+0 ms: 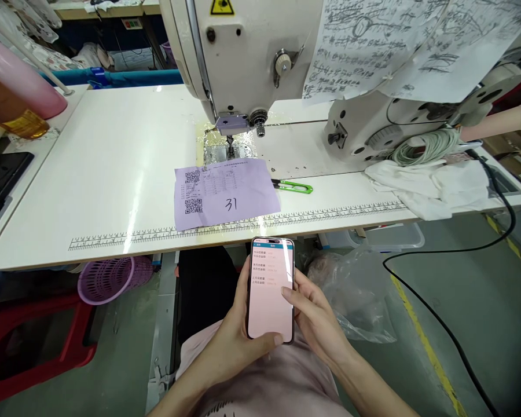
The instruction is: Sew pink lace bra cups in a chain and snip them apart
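Observation:
A smartphone (pixel 269 295) with a lit pale screen and lines of text is held upright over my lap, just below the table's front edge. My left hand (pixel 243 330) wraps its left side, the thumb lying across the lower edge of the screen. Around the right side is my right hand (pixel 315 315), with its thumb over the screen. On the table beyond lies a purple paper slip (pixel 252 197) with QR codes and a handwritten 31, its far edge at the needle area of the sewing machine (pixel 243 63). Green thread snips (pixel 295 186) lie beside the slip, their blades partly hidden.
A printed ruler runs along the white table's (pixel 125 156) front edge. White cloth (pixel 434 185) and coiled cord (pixel 425 147) lie at right. A black cable (pixel 438 251) hangs over the floor. Below stand a purple basket (pixel 108 281) and red stool (pixel 82 341).

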Tool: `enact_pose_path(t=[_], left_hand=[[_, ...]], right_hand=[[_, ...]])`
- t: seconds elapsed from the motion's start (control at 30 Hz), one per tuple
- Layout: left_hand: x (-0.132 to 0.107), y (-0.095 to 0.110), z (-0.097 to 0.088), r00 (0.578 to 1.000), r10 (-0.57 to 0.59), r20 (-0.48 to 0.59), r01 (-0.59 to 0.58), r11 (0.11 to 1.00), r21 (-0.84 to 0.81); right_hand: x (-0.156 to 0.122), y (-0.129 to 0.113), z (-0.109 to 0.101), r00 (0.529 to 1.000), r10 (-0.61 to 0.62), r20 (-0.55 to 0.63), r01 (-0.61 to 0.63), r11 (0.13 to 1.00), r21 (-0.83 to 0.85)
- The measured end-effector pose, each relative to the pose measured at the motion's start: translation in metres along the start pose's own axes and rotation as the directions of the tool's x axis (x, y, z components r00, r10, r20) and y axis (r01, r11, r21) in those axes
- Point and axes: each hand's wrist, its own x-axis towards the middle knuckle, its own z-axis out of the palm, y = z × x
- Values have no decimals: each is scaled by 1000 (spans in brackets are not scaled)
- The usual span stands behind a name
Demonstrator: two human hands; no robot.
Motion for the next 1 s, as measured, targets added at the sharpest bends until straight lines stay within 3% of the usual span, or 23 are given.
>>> enact_pose_path(t=[0.5, 0.73, 1.0], left_hand=[[0, -5, -3, 1000, -12, 0, 12, 1000, -13], [-2, -2, 2, 999, -21, -37, 21, 1000, -23], [1, -8, -3, 999, -24, -31, 25, 999, 26]], right_hand=[[-1, 2, 0, 1000, -9, 7, 9, 1000, 29], [-2, 4, 1, 999, -46, 26, 43, 993, 112], [0, 6, -4, 998, -11, 61, 0, 982, 188]])
